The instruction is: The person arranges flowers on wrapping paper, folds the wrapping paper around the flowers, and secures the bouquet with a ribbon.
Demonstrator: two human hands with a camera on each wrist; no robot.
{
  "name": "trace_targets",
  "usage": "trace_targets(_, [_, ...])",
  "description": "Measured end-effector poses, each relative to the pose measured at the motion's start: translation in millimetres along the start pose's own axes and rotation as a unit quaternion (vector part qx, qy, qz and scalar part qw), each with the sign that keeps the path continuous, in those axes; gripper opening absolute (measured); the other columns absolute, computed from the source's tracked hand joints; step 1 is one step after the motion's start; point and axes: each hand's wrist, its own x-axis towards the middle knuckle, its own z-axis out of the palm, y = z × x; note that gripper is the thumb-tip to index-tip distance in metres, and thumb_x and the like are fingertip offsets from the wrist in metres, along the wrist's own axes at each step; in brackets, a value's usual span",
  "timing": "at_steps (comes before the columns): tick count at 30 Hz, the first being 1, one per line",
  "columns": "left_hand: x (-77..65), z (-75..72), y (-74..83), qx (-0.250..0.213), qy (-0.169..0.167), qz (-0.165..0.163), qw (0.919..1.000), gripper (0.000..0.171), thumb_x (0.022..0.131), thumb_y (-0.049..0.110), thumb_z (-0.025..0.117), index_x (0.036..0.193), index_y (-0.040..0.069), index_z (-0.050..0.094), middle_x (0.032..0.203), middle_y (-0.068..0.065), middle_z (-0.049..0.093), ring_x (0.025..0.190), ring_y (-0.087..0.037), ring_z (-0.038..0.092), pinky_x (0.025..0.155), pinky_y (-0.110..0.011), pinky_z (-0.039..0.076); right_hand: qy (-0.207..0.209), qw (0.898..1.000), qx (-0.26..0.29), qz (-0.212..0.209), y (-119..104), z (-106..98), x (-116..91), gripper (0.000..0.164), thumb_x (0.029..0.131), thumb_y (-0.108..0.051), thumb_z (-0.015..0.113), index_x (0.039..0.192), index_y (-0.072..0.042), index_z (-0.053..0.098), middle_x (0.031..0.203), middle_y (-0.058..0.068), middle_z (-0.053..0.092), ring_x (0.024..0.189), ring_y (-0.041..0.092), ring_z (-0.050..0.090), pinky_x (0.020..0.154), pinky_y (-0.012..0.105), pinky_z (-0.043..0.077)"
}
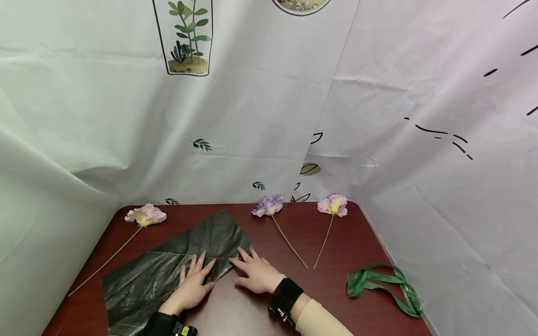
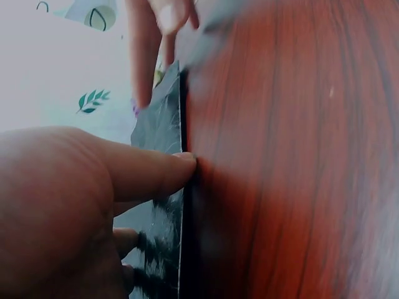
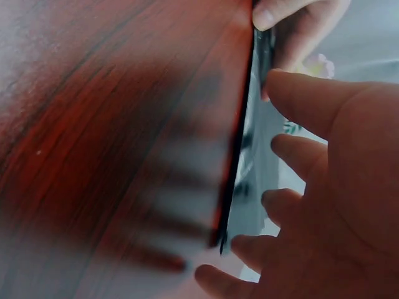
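A dark, glossy, creased sheet (image 1: pixel 168 266) lies slantwise on the red-brown table, one straight edge toward the person. My left hand (image 1: pixel 191 287) rests on it with fingers spread, the thumb at its near edge; the left wrist view shows that thumb on the edge of the sheet (image 2: pixel 163 230). My right hand (image 1: pixel 258 273) is at the sheet's right end, fingers stretched out, fingertips over or on it. In the right wrist view the right hand (image 3: pixel 349 168) has its fingers apart beside the edge, gripping nothing.
A pink artificial flower (image 1: pixel 145 215) lies at the left. A purple flower (image 1: pixel 269 206) and another pink flower (image 1: pixel 333 205) lie at the back right, stems toward the person. A green ribbon (image 1: pixel 382 280) lies at the right edge of the table (image 1: pixel 328 298). Printed white cloth hangs around.
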Motion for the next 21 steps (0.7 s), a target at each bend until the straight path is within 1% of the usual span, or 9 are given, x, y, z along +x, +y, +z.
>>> trace_targets(3, [0.8,4.1,8.1,0.003,0.013,0.008,0.9999,0.068,0.106,0.021,0.075,0.166,-0.001,0.050,0.180,-0.035,0.013,0.164,-0.062,-0.004,0.121,-0.083,-0.012,0.005,1.000,-0.014,0.005,-3.7,2.7,6.1,0.062,0.112,-0.051,0.065,0.170,-0.036,0.049,0.182,0.003,0.030,0.167,0.043,0.027,0.128,0.061,0.037])
trace_targets(6, [0.6,7.6,14.9,0.000,0.012,0.006,0.9999,0.068,0.106,0.022,0.074,0.165,-0.001,0.051,0.181,-0.033,0.012,0.165,-0.061,-0.005,0.122,-0.082,-0.011,0.004,1.000,-0.024,0.016,-5.1,5.5,8.3,0.060,0.112,-0.053,0.064,0.169,-0.036,0.052,0.181,0.003,0.035,0.166,0.043,0.029,0.129,0.059,0.035])
trace_targets(9, [-0.5,10.3,16.3,-0.002,0.011,-0.001,0.9999,0.067,0.106,0.024,0.075,0.164,-0.001,0.052,0.181,-0.033,0.012,0.165,-0.061,-0.004,0.122,-0.082,-0.009,0.003,0.999,-0.034,0.022,-2.7,8.3,7.4,0.058,0.113,-0.053,0.063,0.168,-0.036,0.054,0.179,0.003,0.037,0.166,0.042,0.029,0.131,0.057,0.033])
trace_targets(12, [-1.0,8.5,15.6,-0.004,0.018,-0.003,0.9998,0.066,0.106,0.026,0.075,0.163,-0.001,0.054,0.180,-0.033,0.015,0.165,-0.061,0.000,0.121,-0.083,-0.005,0.013,0.999,-0.040,0.014,2.8,10.7,6.9,0.057,0.113,-0.052,0.062,0.167,-0.035,0.055,0.179,0.002,0.039,0.166,0.040,0.030,0.131,0.056,0.033])
trace_targets(14, [-1.2,4.4,17.5,-0.007,0.029,-0.001,0.9996,0.064,0.107,0.027,0.074,0.161,-0.001,0.057,0.179,-0.033,0.020,0.165,-0.060,0.006,0.120,-0.085,0.001,0.023,0.999,-0.037,0.007,8.0,12.4,6.8,0.056,0.114,-0.050,0.062,0.167,-0.035,0.055,0.178,0.003,0.040,0.166,0.040,0.031,0.130,0.057,0.034])
trace_targets(18, [-1.9,-14.7,29.4,0.011,0.053,-0.008,0.9985,0.059,0.106,0.021,0.074,0.159,-0.002,0.059,0.174,-0.036,0.032,0.161,-0.062,0.022,0.117,-0.088,0.017,0.044,0.999,-0.009,-0.003,22.6,20.9,10.2,0.053,0.114,-0.047,0.063,0.165,-0.034,0.058,0.178,0.005,0.041,0.166,0.043,0.030,0.130,0.062,0.032])
trace_targets(20, [-2.9,-26.8,31.3,0.026,0.066,-0.018,0.9973,0.061,0.105,0.016,0.075,0.160,-0.002,0.057,0.172,-0.039,0.033,0.159,-0.064,0.024,0.115,-0.092,0.021,0.051,0.999,0.004,-0.005,27.6,23.1,10.3,0.051,0.114,-0.046,0.063,0.164,-0.033,0.060,0.178,0.005,0.041,0.166,0.044,0.030,0.130,0.063,0.031])
trace_targets(21, [-3.6,-33.5,30.4,0.037,0.069,-0.023,0.9966,0.064,0.103,0.015,0.076,0.161,-0.003,0.055,0.171,-0.040,0.032,0.159,-0.066,0.022,0.114,-0.093,0.021,0.055,0.998,0.007,-0.007,29.6,23.5,9.9,0.051,0.114,-0.045,0.063,0.163,-0.033,0.061,0.178,0.006,0.041,0.165,0.045,0.030,0.130,0.064,0.031])
